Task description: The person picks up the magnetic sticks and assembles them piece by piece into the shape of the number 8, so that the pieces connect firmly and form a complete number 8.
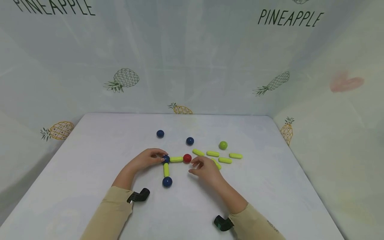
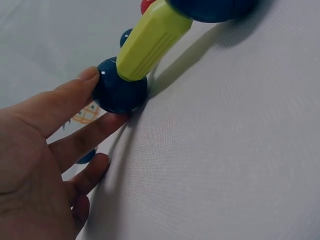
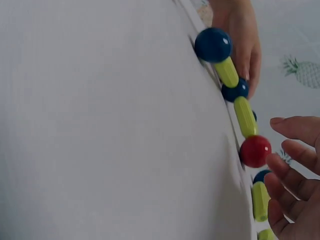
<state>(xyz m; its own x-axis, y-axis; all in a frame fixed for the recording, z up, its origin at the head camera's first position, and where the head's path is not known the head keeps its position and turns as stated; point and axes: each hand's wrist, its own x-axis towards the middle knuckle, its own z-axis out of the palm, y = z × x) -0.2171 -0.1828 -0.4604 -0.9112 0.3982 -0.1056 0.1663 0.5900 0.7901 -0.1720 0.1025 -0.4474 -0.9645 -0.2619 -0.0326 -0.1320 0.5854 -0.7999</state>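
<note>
My left hand pinches a dark blue ball between thumb and fingers, at the corner of an L-shaped piece on the table. From this ball one yellow-green rod runs right to a red ball. Another yellow-green rod runs toward me, ending at a second blue ball. Just right of the red ball is my right hand, its fingers spread and slightly bent with nothing between them. In the right wrist view its fingertips are close beside the red ball.
Several loose yellow-green rods lie beyond and right of my right hand, one partly hidden by it. Farther back are a blue ball, another blue ball and a green ball. A pineapple-printed cloth hangs behind the white table.
</note>
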